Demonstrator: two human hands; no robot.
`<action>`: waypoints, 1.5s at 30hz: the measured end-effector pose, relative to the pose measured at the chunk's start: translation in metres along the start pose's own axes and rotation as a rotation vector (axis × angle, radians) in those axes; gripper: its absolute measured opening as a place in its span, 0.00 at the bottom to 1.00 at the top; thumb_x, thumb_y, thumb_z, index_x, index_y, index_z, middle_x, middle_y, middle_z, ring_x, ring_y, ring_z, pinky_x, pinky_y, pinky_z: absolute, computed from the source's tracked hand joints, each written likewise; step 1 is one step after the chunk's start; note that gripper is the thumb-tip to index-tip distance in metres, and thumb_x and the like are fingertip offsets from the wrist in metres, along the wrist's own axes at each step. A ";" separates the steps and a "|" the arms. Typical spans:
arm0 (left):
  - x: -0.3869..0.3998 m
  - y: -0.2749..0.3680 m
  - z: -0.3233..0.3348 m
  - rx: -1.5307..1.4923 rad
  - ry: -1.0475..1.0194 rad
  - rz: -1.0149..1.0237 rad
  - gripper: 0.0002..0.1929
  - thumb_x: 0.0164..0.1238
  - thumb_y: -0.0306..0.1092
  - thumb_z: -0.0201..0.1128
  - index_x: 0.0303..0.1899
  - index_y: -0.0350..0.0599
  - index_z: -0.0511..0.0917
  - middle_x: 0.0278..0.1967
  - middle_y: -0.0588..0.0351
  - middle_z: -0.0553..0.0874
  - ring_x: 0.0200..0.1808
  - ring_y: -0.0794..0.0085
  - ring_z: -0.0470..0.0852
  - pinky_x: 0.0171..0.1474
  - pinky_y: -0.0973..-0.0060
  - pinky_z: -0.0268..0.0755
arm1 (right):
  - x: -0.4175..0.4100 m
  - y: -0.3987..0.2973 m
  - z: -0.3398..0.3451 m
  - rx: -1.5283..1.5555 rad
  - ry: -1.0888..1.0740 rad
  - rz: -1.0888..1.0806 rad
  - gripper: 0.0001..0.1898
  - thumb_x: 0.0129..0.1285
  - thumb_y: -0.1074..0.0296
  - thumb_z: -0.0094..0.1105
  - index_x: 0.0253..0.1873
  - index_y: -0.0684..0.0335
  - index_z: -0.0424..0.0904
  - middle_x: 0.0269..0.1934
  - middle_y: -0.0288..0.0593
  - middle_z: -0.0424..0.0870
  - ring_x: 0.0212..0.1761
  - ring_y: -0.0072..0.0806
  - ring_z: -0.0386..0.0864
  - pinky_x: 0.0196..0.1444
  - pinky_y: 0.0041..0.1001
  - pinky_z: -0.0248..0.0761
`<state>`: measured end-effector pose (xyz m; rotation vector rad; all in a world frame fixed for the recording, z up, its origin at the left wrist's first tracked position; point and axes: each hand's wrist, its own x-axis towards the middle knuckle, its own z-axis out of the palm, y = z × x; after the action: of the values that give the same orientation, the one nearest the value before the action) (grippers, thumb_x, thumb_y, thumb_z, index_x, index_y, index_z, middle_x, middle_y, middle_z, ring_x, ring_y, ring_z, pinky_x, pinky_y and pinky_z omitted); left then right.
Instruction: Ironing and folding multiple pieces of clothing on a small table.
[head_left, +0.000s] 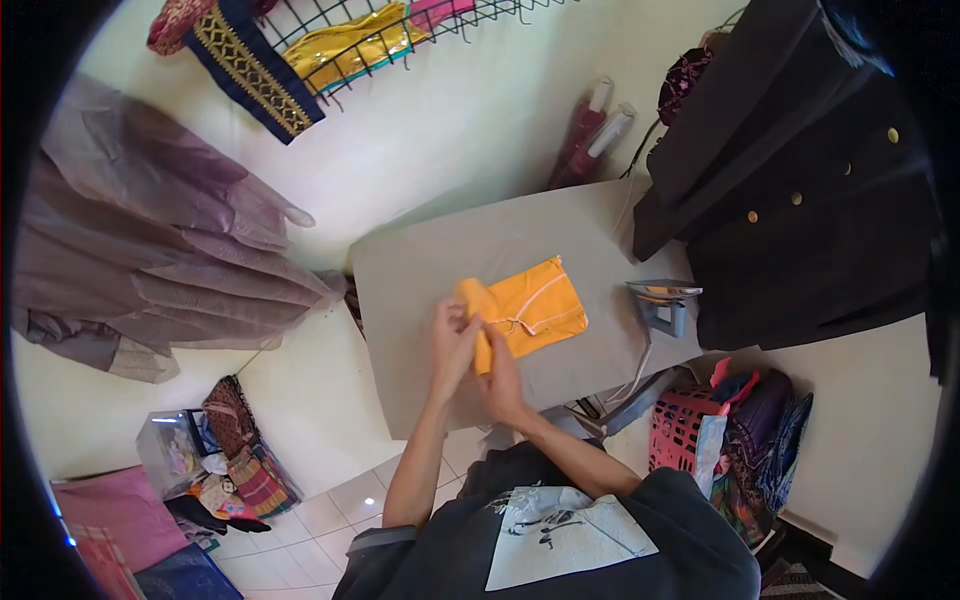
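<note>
An orange cloth garment with pale piping (547, 300) lies on a table with a grey cover (409, 330). Its left end is lifted and bent over in my fingers. My left hand (454, 334) grips that edge from the left side. Close beside it, my right hand (501, 379) holds the lower part of the same edge. The garment's right part rests flat on the cover, and my fingers hide some of the lifted end.
A clothes iron (664, 300) stands at the table's right end, its cord (637, 375) hanging off the front. A black buttoned jacket (810, 247) hangs at right, a mauve garment (165, 247) at left. A pink basket (679, 431) of cloth stands at lower right.
</note>
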<state>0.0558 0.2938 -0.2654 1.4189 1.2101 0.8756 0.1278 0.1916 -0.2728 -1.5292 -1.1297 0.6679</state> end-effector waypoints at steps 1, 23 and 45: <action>0.002 0.016 0.015 -0.067 -0.096 0.010 0.13 0.72 0.28 0.65 0.54 0.35 0.76 0.41 0.56 0.84 0.40 0.76 0.83 0.43 0.81 0.77 | 0.004 0.005 -0.013 0.000 0.006 0.005 0.38 0.60 0.72 0.68 0.74 0.67 0.61 0.69 0.60 0.67 0.67 0.57 0.69 0.67 0.42 0.67; 0.076 0.002 0.111 0.691 -0.252 0.494 0.21 0.67 0.39 0.68 0.58 0.41 0.78 0.58 0.44 0.79 0.63 0.50 0.75 0.68 0.56 0.63 | 0.042 0.072 -0.146 -0.474 0.190 0.431 0.19 0.63 0.62 0.71 0.51 0.67 0.76 0.45 0.53 0.79 0.44 0.44 0.82 0.46 0.38 0.76; 0.130 -0.034 0.129 0.179 -0.699 -0.256 0.14 0.79 0.42 0.60 0.49 0.40 0.80 0.37 0.62 0.82 0.37 0.80 0.76 0.42 0.77 0.70 | 0.036 0.082 -0.150 0.034 0.138 0.490 0.21 0.54 0.81 0.71 0.53 0.69 0.75 0.44 0.45 0.84 0.43 0.30 0.85 0.46 0.28 0.80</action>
<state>0.2003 0.3878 -0.3363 1.4906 0.9049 0.0649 0.2974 0.1629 -0.3049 -1.8106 -0.6358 0.8858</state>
